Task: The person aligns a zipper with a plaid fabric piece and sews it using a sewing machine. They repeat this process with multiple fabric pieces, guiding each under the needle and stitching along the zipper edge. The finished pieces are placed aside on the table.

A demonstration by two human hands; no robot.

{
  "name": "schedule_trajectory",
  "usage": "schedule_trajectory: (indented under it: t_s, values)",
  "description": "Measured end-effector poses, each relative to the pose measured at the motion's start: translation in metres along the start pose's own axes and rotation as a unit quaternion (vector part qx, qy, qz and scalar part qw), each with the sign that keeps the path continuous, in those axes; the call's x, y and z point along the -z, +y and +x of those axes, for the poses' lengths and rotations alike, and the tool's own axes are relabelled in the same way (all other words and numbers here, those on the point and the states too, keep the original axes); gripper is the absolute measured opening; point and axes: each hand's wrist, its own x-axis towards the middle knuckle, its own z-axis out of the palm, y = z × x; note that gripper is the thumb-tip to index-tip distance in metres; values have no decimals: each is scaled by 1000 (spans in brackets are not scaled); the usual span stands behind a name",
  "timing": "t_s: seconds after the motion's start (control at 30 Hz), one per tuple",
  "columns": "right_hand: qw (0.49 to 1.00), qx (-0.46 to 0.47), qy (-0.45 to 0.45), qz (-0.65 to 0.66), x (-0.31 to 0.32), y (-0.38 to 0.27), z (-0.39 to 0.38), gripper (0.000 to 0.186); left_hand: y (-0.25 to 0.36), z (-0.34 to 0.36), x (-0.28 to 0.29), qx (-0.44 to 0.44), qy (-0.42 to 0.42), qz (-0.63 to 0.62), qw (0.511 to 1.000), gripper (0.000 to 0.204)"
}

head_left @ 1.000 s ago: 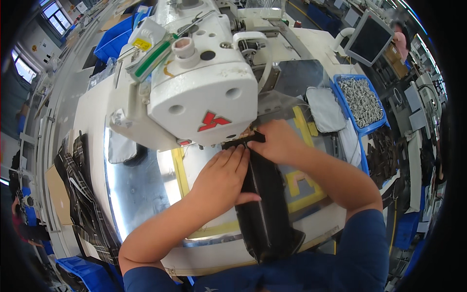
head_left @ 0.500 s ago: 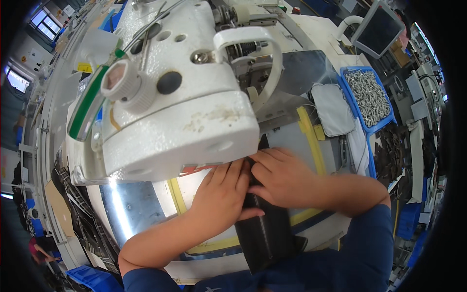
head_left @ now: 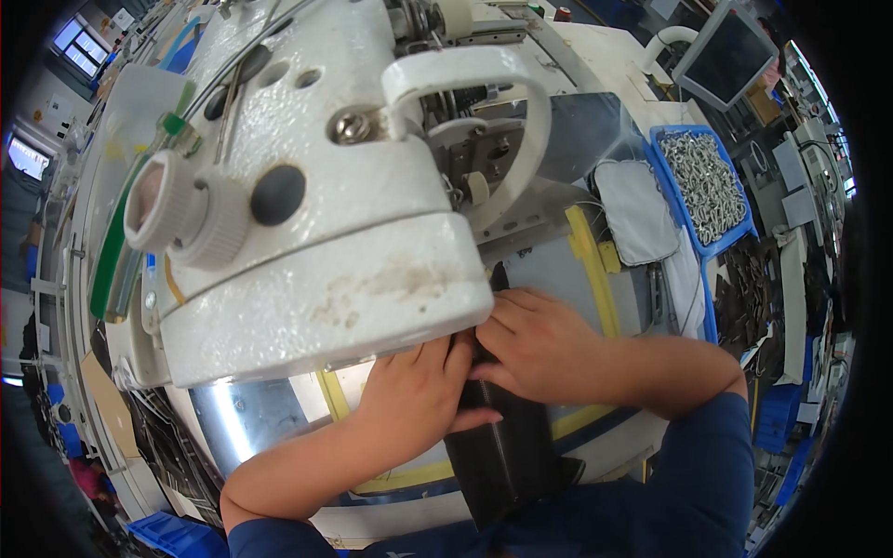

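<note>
At a white workroom bench [head_left: 595,56], the left hand [head_left: 414,395], fingers extended, and the curled right hand [head_left: 539,352] rest on black fabric [head_left: 507,456] below a white machine head [head_left: 326,302]; whether they grip it is unclear. Metal links [head_left: 702,186] fill a blue tray [head_left: 727,242], right.

Hands [head_left: 414,395] [head_left: 542,353] on black material [head_left: 505,456], white sewing machine [head_left: 316,279], metal pieces [head_left: 698,181] in blue tray [head_left: 727,243]

1. Glossy white boxy machine head [head_left: 326,270]: cut off by the upper edge.
2. Bare left grip [head_left: 414,391]: fingertips hidden behind that head.
3. Long black fabric piece [head_left: 498,456]: lower end hidden by navy-blue shirt [head_left: 614,521].
</note>
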Motion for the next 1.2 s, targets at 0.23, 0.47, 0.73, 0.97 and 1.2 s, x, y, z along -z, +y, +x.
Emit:
schedule_trajectory:
  t_s: [0.23, 0.47, 0.73, 0.97, 1.2]
  values:
    - [1000, 2, 12, -4, 0, 0, 0, 51, 1, 1, 0, 2, -1, -2, 1000, 107]
    - [1000, 0, 11, 18, 0, 2, -1, 51, 3, 1, -1, 2, 4, 1, 1000, 105]
    - [1000, 2, 13, 23, -1, 2, -2, 49, 4, 0, -3, 7, 15, 0, 1000, 106]
    - [1000, 2, 21, 17, -1, 0, 0, 50, 1, -1, -5, 6, 27, 7, 1000, 112]
    - [999, 3, 37, 37, 13, 4, -4, 44, 2, 1, -4, -10, 19, 22, 1000, 112]
